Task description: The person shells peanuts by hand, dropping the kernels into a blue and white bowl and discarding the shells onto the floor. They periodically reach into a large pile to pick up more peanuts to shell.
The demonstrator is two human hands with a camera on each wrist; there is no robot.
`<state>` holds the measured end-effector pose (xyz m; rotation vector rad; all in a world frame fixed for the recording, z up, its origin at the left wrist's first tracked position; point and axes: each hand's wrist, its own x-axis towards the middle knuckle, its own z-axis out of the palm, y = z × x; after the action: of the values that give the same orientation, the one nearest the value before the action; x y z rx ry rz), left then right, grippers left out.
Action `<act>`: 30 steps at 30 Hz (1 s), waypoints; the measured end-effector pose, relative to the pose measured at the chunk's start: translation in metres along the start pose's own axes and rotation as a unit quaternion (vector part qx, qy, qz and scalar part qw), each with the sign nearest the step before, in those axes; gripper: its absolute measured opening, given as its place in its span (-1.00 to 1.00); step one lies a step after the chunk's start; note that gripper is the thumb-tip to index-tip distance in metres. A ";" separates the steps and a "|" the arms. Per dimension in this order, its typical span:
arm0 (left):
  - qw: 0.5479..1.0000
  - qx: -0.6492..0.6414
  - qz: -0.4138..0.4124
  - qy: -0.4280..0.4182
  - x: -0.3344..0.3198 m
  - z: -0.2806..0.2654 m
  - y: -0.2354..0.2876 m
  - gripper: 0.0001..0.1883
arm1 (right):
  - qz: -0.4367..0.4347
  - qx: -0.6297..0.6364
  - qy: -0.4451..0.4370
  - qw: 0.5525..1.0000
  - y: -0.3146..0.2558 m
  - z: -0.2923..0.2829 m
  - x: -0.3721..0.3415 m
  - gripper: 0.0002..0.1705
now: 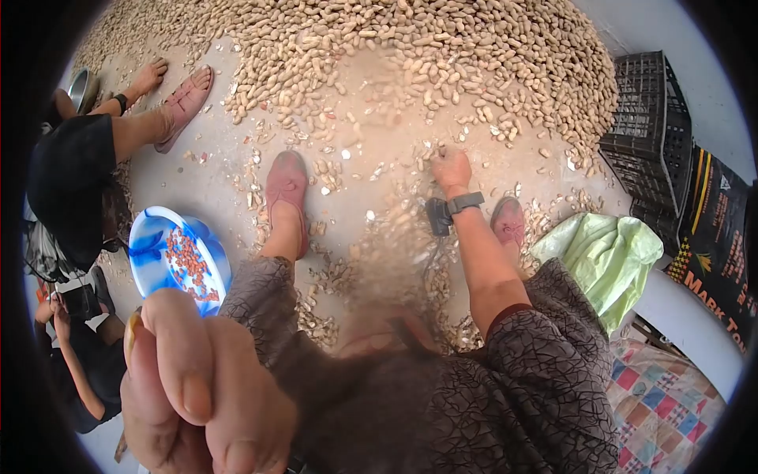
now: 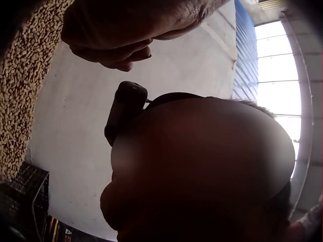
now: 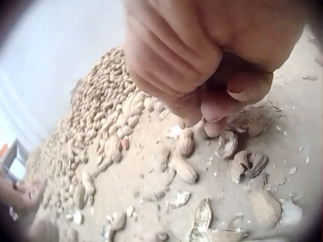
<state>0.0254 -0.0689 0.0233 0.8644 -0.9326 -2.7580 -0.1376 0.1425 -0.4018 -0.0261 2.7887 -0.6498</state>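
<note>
My left hand (image 1: 209, 383) is raised close in front of the head camera, its fingers curled together with no object visible in them. The left wrist view catches this hand (image 2: 136, 30) along its top edge. Down on the floor, my right hand (image 1: 452, 168) reaches in at the near side of the peanut pile (image 1: 489, 55). Up close in the right wrist view, the right hand's thumb and fingers come together on a peanut (image 3: 213, 129), mostly hidden by the fingertips. Whole peanuts (image 3: 184, 169) and split shells (image 3: 248, 164) lie just beneath.
A blue-and-white basin (image 1: 146, 265) with reddish kernels stands left of my legs. Another person's foot (image 1: 186, 107) and hand (image 1: 150, 75) are at upper left. To the right are a black crate (image 1: 641, 110), a pale green sack (image 1: 604, 257) and a black printed bag (image 1: 714, 237).
</note>
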 end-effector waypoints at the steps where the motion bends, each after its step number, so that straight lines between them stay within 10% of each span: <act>1: 1.000 0.000 0.000 0.000 0.000 0.000 0.000 -0.70 | 0.000 0.000 0.000 1.000 -0.003 0.001 -0.001 -0.75; 13: 1.000 -0.021 0.005 -0.005 -0.003 -0.004 0.002 -0.72 | -0.081 0.001 -0.070 0.994 0.018 0.006 -0.005 -0.83; 15: 1.000 0.002 0.008 -0.028 -0.003 -0.005 0.002 -0.72 | 0.175 0.423 -0.185 0.870 0.025 -0.001 -0.013 -0.89; 18: 1.000 0.003 -0.005 -0.018 -0.005 -0.003 0.003 -0.73 | 0.123 0.428 -0.287 0.848 0.024 -0.013 -0.024 -0.87; 22: 1.000 0.009 0.006 -0.025 -0.004 -0.004 0.001 -0.73 | 0.051 0.377 -0.257 0.888 0.025 -0.005 -0.023 -0.83; 24: 1.000 0.007 0.004 -0.014 -0.003 -0.002 0.001 -0.73 | -0.217 0.201 -0.066 0.953 0.056 0.034 0.000 -0.80; 30: 0.999 0.005 -0.003 -0.033 0.001 -0.001 0.000 -0.74 | -0.011 0.030 -0.064 0.997 -0.002 0.001 0.004 -0.66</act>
<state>0.0257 -0.0698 0.0220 0.7839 -0.9555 -2.8046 -0.1411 0.1401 -0.4025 -0.0842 2.6495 -0.7112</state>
